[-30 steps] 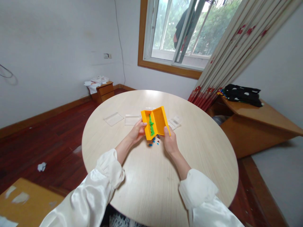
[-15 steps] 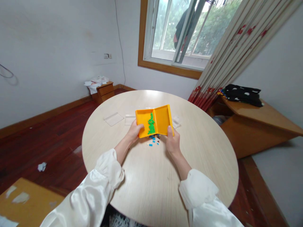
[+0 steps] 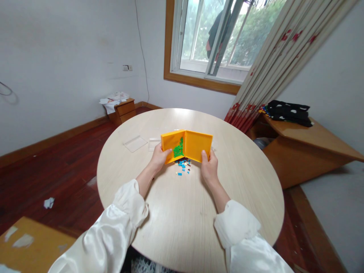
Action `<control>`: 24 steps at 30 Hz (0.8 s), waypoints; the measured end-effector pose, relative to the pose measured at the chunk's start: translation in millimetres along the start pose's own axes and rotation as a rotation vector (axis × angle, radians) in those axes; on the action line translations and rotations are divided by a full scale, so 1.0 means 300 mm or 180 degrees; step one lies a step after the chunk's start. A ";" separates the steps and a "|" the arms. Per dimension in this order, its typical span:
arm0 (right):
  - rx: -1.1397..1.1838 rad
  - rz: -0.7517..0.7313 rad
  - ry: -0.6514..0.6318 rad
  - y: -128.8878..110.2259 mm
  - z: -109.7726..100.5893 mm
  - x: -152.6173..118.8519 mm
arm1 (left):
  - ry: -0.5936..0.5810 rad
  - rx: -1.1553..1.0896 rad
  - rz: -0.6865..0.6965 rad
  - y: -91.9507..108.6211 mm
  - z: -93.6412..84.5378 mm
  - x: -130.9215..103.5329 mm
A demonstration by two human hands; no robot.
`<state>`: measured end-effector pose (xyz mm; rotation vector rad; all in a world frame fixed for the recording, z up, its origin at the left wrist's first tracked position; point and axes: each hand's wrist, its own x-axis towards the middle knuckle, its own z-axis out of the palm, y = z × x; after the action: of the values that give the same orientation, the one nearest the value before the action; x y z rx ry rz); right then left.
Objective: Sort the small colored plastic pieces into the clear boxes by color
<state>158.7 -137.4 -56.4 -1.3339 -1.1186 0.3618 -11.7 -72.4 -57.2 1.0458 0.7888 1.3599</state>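
Observation:
Between my hands an orange-yellow hinged box (image 3: 199, 146) is spread open above the table. My left hand (image 3: 159, 157) grips its left half, thumb on the inner side. My right hand (image 3: 209, 167) holds the lower right corner of the right half, thumb in front. Small green pieces (image 3: 178, 148) lie heaped in the left half, near the hinge. Just below the box, a loose pile of tiny blue, cream and dark pieces (image 3: 182, 165) rests on the tabletop, partly covered by the box.
The round pale wooden table (image 3: 182, 220) carries a clear plastic tray (image 3: 135, 144) at the left and another clear tray (image 3: 154, 144) partly behind my left hand. A brown cabinet (image 3: 284, 151) with dark cloth (image 3: 290, 113) stands beyond the right edge.
The box has opened wider and tilted more upright, its right half turning outward. The green pieces have slid down and spread leftward. More of the pile under the box shows.

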 end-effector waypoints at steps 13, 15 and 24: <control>0.0223 0.0072 0.0189 0.043 0.008 0.011 | -0.0111 0.0023 0.0213 -0.008 -0.016 0.014; 0.0207 0.0086 0.0215 0.043 0.009 0.011 | -0.0102 0.0080 0.0257 -0.009 -0.018 0.015; 0.0083 0.0351 0.0229 0.071 0.010 0.028 | -0.0170 0.0322 0.0538 -0.019 -0.019 0.024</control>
<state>168.1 -123.4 -72.1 -1.3782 -0.9801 0.4045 -14.0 -64.1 -63.6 1.2465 0.7492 1.4399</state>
